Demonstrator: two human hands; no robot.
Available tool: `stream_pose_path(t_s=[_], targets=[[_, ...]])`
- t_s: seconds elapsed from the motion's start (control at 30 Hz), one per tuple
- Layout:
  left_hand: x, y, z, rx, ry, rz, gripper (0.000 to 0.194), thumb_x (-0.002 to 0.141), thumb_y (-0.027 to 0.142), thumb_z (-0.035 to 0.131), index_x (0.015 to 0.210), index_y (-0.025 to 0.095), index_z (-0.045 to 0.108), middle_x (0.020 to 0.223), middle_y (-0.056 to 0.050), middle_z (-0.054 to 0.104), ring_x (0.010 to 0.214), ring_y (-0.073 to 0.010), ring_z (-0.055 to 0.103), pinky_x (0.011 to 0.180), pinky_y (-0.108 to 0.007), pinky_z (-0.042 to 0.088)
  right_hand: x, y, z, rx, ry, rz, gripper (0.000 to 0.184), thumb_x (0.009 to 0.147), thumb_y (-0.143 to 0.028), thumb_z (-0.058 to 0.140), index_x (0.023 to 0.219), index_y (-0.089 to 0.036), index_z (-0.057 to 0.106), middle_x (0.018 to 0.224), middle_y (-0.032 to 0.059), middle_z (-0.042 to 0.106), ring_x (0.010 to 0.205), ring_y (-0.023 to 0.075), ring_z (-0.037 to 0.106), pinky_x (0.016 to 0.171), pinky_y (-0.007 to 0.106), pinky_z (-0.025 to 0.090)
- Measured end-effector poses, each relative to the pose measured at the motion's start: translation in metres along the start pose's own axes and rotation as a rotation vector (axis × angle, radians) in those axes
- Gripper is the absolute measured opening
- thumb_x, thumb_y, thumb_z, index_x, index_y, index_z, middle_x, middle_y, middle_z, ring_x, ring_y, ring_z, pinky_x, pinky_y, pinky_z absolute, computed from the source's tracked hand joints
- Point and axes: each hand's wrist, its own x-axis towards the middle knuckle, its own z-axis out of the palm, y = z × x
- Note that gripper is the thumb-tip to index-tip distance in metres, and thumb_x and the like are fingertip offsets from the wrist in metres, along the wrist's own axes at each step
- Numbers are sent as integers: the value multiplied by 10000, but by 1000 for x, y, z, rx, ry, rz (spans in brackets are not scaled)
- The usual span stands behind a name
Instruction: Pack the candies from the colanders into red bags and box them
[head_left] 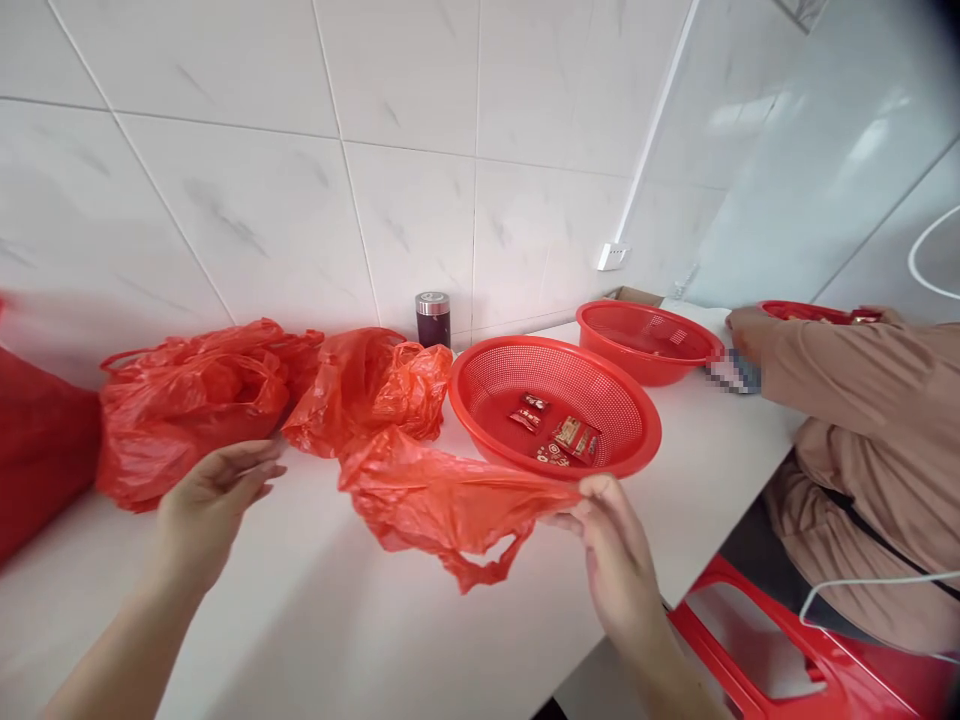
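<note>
A thin red plastic bag [450,495] stretches over the white table, one loop handle hanging toward me. My right hand [611,540] pinches its right end between thumb and fingers. On the left, my left hand [217,495] holds nothing; its fingers are loosely bent and a little apart, beside a crumpled heap of red plastic bags [195,400]. Another crumpled red bag [360,385] lies behind the stretched one. Just beyond my right hand stands a red plastic basket [645,425] with several small wrapped packets [576,438] in it.
A dark tumbler [433,322] stands by the tiled wall. A second red basket [649,345] is farther back. At right, a person in a brown top [862,390] sits at the table, reaching near another red basket [795,308]. A red stool [780,640] stands below the table edge.
</note>
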Motion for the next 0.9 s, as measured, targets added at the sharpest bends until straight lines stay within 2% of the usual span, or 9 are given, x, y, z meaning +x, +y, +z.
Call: stream_pose_path(t_s=[0.07, 0.13, 0.23, 0.27, 0.37, 0.47, 0.57, 0.7, 0.9], targets=[[-19, 12, 7, 110, 115, 85, 206, 812, 290, 614, 992, 191, 591, 1025, -18, 629, 880, -148, 598, 763, -236, 489, -1, -6, -1, -21, -28, -12, 114, 936, -316, 421, 866, -236, 461, 823, 0, 570, 745, 147, 543, 683, 261, 478], [-49, 23, 25, 176, 38, 259, 252, 816, 361, 601, 1020, 217, 577, 1095, -40, 622, 879, -178, 590, 714, -262, 499, -4, -14, 4, -107, -167, -48, 92, 921, -269, 431, 860, -228, 487, 826, 2, 578, 761, 146, 546, 704, 256, 466], [-94, 34, 61, 342, -466, 447, 434, 721, 397, 708, 1127, 295, 593, 1165, -35, 614, 980, -234, 589, 781, -321, 508, -11, -25, 18, -195, -374, -128, 79, 900, -217, 434, 869, -222, 507, 809, 1, 578, 754, 142, 543, 727, 258, 459], [-104, 36, 71, 404, -595, 447, 326, 746, 365, 682, 1060, 295, 627, 1106, -28, 635, 944, -230, 598, 755, -314, 500, -14, -27, 22, -209, -399, -144, 72, 897, -210, 435, 881, -225, 503, 813, -2, 578, 724, 133, 535, 704, 249, 459], [-118, 36, 90, 426, -759, 253, 193, 867, 371, 526, 780, 223, 614, 726, -6, 622, 648, -170, 564, 594, -266, 440, -22, -31, 31, -227, -328, -177, 84, 891, -202, 461, 961, -245, 477, 966, 10, 596, 710, 114, 540, 666, 229, 468], [-119, 37, 95, 179, -730, -66, 408, 861, 524, 513, 628, 190, 506, 535, 21, 503, 507, -134, 467, 509, -244, 384, -26, -24, 37, -260, -221, -275, 237, 825, -187, 576, 1017, -251, 454, 1152, 47, 563, 966, 157, 574, 855, 284, 477], [-122, 42, 94, -137, -747, -327, 423, 810, 567, 577, 662, 170, 583, 595, -5, 582, 572, -158, 541, 554, -255, 438, -22, -13, 41, -304, -299, -347, 328, 746, -118, 618, 1026, -229, 488, 1183, 76, 546, 1105, 197, 538, 937, 322, 450], [-118, 41, 77, -430, -680, -520, 344, 787, 501, 655, 879, 172, 694, 764, -43, 699, 676, -192, 631, 604, -266, 507, -7, -4, 29, -268, -411, -224, 283, 783, -28, 452, 982, -207, 544, 997, 43, 595, 908, 141, 587, 792, 255, 475], [-88, 26, 27, -462, -359, -651, 398, 628, 421, 815, 947, 218, 692, 684, 4, 704, 577, -201, 660, 512, -270, 544, 15, 4, -18, -183, -280, 11, 125, 838, -126, 467, 744, -206, 450, 825, 9, 593, 769, 126, 576, 669, 224, 458]])
